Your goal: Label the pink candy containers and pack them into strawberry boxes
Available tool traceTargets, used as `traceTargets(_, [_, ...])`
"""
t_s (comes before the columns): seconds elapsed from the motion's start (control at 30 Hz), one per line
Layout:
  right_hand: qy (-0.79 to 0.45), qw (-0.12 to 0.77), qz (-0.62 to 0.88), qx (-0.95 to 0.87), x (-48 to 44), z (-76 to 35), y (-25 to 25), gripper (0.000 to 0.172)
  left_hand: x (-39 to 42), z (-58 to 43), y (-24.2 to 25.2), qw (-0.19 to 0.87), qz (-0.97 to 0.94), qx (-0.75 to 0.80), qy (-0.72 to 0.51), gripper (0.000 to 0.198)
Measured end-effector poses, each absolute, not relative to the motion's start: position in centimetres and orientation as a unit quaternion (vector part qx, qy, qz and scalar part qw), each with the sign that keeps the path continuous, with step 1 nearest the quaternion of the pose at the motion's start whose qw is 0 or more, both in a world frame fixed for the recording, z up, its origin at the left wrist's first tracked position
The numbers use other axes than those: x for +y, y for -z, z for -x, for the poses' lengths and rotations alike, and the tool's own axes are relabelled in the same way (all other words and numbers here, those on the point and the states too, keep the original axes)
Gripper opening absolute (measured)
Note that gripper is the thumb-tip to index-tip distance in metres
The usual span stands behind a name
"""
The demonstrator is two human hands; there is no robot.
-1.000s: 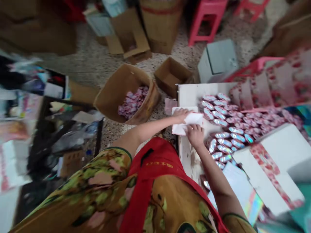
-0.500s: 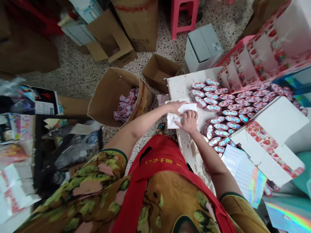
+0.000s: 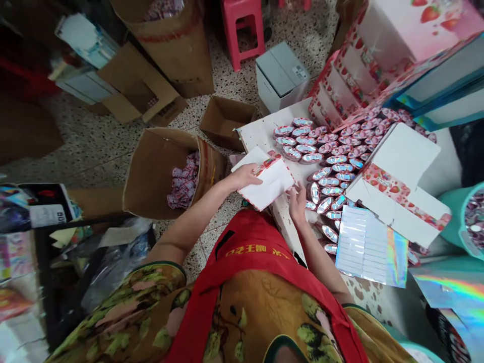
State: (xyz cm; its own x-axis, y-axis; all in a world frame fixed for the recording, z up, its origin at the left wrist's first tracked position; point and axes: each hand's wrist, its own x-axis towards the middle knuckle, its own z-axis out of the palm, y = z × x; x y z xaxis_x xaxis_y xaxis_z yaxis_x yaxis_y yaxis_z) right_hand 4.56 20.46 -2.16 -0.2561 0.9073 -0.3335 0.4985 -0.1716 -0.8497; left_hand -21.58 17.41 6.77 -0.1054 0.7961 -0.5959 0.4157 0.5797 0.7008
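One white-painted worktable (image 3: 260, 128), chipped along its near edge: reference for all places. One white card carton with red strawberry-printed borders (image 3: 269, 185), loosely folded, tilted, across the worktable's edge nearest me. One left hand (image 3: 244, 177), mine: closed on the carton's left side, thumb on top, fingers beneath mostly hidden. One right hand (image 3: 298, 200), mine: partly open, fingers loosely bent beside the carton's right corner at the same edge; no hold I can make out, contact I cannot tell. Step in hand, as I judge it: handling and shaping the folded card; the next move seems to call for a right-hand grip on that corner while my left steadies. One opened-out white card carton with a strawberry-printed band (image 3: 410, 151): worktable's right part. One silvery, line-ruled sheet with rainbow sheen (image 3: 366, 247): worktable's near right side. Oval-ended pink and silver packets (image 3: 312, 144): worktable's middle, in rows too overlapped to count surely. Two open brown cardboard boxes, small (image 3: 229, 121) and large (image 3: 151, 171): off the worktable's left end. One grey lidded box (image 3: 282, 70): beyond the worktable's far edge.
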Motion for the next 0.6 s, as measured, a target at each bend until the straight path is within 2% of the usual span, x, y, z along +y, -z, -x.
traceTargets(0.1, [-0.570, 0.209, 0.569, -0.554, 21.8, -4.4, 0.2, 0.091, 14.2, 21.0, -12.1, 0.359, -0.563, 0.735, -0.121, 0.025])
traceTargets(0.17, [-0.600, 0.214, 0.555, -0.535, 23.0, -4.9, -1.0, 0.101, 12.0, 20.0, -13.8, 0.277, -0.664, 0.689, -0.091, 0.022])
traceTargets(0.23, [-0.616, 0.225, 0.525, -0.542, 23.9, -5.8, -1.8, 0.107, 10.3, 18.5, -12.9, 0.221, -0.744, 0.628, -0.056, 0.028])
traceTargets(0.3, [-0.631, 0.236, 0.477, -0.565, 24.3, -6.7, -2.1, 0.105, 9.4, 17.0, -9.6, 0.187, -0.787, 0.587, -0.019, 0.033])
traceTargets(0.4, [-0.618, 0.239, 0.485, -0.571, 23.5, -6.7, -1.1, 0.106, 9.4, 16.2, -3.0, 0.194, -0.804, 0.561, 0.025, 0.032])
traceTargets(0.5, [-0.516, 0.260, 0.622, -0.529, 22.4, -4.8, 0.6, 0.102, 10.8, 17.2, 2.0, 0.263, -0.787, 0.557, 0.040, 0.033])
traceTargets(0.6, [-0.413, 0.247, 0.676, -0.558, 22.3, -2.5, 1.9, 0.082, 12.7, 19.0, 3.8, 0.298, -0.765, 0.571, -0.007, 0.047])
